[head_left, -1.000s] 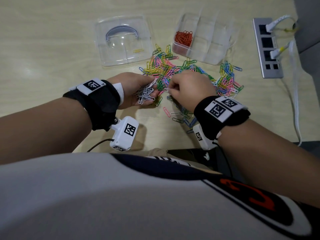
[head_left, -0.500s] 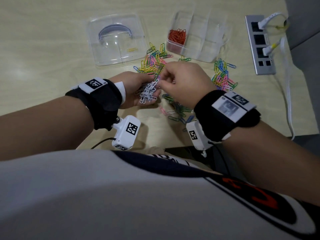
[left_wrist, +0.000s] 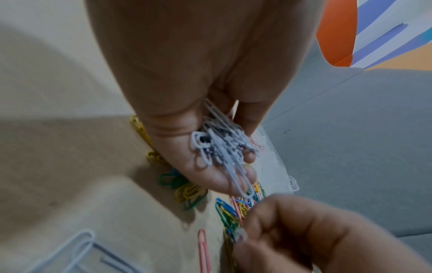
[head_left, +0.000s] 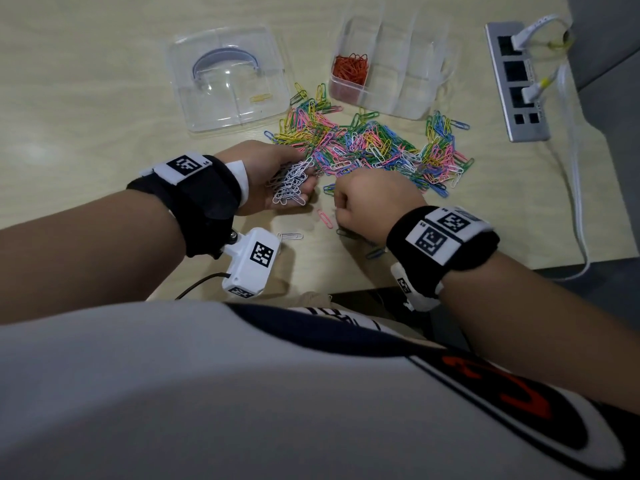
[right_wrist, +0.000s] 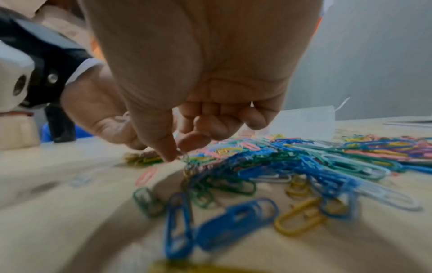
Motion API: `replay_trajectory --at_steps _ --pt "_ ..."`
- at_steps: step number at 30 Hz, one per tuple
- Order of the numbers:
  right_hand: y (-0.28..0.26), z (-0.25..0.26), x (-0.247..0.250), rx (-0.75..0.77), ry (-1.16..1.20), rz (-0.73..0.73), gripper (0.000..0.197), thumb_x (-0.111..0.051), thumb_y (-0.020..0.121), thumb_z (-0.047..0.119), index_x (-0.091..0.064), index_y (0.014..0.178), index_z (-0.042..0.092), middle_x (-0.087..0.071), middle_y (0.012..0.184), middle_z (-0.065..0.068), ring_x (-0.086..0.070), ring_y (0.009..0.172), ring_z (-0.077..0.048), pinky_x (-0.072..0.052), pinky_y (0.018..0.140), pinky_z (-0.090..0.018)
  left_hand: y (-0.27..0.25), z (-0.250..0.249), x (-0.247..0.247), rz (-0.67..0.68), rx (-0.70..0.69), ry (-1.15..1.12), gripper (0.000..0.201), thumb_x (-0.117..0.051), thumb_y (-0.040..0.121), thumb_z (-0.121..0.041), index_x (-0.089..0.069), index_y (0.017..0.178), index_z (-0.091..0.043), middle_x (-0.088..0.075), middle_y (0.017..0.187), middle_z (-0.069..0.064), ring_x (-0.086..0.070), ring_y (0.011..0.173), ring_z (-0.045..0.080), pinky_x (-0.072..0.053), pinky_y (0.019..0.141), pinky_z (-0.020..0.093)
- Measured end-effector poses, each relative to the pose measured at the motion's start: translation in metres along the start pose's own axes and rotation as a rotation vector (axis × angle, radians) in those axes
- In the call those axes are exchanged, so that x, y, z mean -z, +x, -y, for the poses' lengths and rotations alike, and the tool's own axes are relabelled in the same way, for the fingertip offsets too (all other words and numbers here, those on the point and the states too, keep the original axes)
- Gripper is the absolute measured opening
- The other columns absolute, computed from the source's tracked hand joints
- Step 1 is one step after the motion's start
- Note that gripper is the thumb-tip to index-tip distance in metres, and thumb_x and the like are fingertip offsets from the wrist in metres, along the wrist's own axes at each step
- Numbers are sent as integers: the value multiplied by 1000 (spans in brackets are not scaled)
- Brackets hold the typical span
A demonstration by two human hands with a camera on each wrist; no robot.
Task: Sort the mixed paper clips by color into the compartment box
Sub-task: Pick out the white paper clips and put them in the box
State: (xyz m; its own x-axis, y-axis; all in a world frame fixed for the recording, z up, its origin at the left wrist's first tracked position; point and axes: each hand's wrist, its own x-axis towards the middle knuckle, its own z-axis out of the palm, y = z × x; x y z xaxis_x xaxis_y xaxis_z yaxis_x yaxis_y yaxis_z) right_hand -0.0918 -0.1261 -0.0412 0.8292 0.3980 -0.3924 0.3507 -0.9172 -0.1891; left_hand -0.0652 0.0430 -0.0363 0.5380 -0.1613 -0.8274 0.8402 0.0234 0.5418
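My left hand [head_left: 302, 172] cups a bunch of white paper clips [head_left: 290, 186], held in the curled fingers [left_wrist: 205, 177]. Just to its right, my right hand [head_left: 338, 206] is curled over the near edge of the mixed pile [head_left: 367, 147] of yellow, pink, green, blue and white clips. In the right wrist view its thumb and forefinger [right_wrist: 190, 140] pinch a small pale clip [right_wrist: 185, 157] at the pile's edge. The clear compartment box [head_left: 415, 98] stands behind the pile, with red clips [head_left: 350, 69] in its near-left compartment.
A clear lid [head_left: 225, 109] with one yellow clip [head_left: 261, 97] lies back left. A loose white clip [head_left: 290, 236] and a pink one [head_left: 325, 218] lie near the table's front edge. A power strip [head_left: 519, 109] and white cable [head_left: 576, 174] run along the right.
My right hand has moved from the white bunch in my left hand back down to the near edge of the pile. The left hand has kept its hold on the white clips.
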Motion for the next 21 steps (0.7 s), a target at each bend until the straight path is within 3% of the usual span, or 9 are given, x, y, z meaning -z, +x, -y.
replay_trajectory --at_steps 3,5,9,12,15,18,21 --pt "1 6 10 -22 230 -178 4 -56 87 26 -59 87 24 -55 84 5 -58 89 -24 -44 73 -34 0 1 3 2 -7 58 31 -41 101 -23 -59 81 -8 -63 61 5 -61 51 13 -56 56 23" --pt "4 17 18 37 327 -296 6 -59 87 28 -63 87 23 -61 85 4 -58 89 -22 -47 78 -37 -1 3 4 -5 -16 71 24 -44 100 -19 -59 85 -7 -62 65 7 -62 51 15 -57 54 25" --pt "11 37 26 133 287 -280 17 -59 89 33 -68 100 24 -68 100 0 -60 98 -23 -47 86 -39 -2 5 6 -54 -39 81 13 -53 92 -11 -60 81 -9 -64 70 7 -65 56 15 -59 55 28" --pt "8 42 23 211 354 -312 15 -57 86 30 -67 91 20 -66 90 -1 -60 90 -23 -47 80 -38 -3 5 11 -84 -57 63 17 -52 93 -11 -57 78 -11 -63 57 1 -62 49 11 -57 52 24" --pt "2 47 14 253 242 -156 18 -56 89 34 -62 87 18 -64 88 -4 -59 89 -27 -42 73 -34 -3 4 19 -102 -37 19 20 -48 97 -16 -55 79 -13 -61 52 -2 -59 44 9 -54 46 22" --pt "0 54 1 213 25 63 38 -54 93 49 -58 110 15 -59 112 -8 -57 106 -28 -43 79 -35 -4 1 28 -48 7 -8 29 -39 101 -22 -57 80 -12 -62 60 1 -61 50 10 -53 51 20" --pt "2 61 -10 194 -26 121 47 -57 92 48 -52 120 11 -52 121 -10 -55 111 -30 -41 77 -36 -4 -2 35 -30 19 -27 32 -35 102 -23 -54 79 -10 -60 63 5 -62 53 14 -53 53 20"
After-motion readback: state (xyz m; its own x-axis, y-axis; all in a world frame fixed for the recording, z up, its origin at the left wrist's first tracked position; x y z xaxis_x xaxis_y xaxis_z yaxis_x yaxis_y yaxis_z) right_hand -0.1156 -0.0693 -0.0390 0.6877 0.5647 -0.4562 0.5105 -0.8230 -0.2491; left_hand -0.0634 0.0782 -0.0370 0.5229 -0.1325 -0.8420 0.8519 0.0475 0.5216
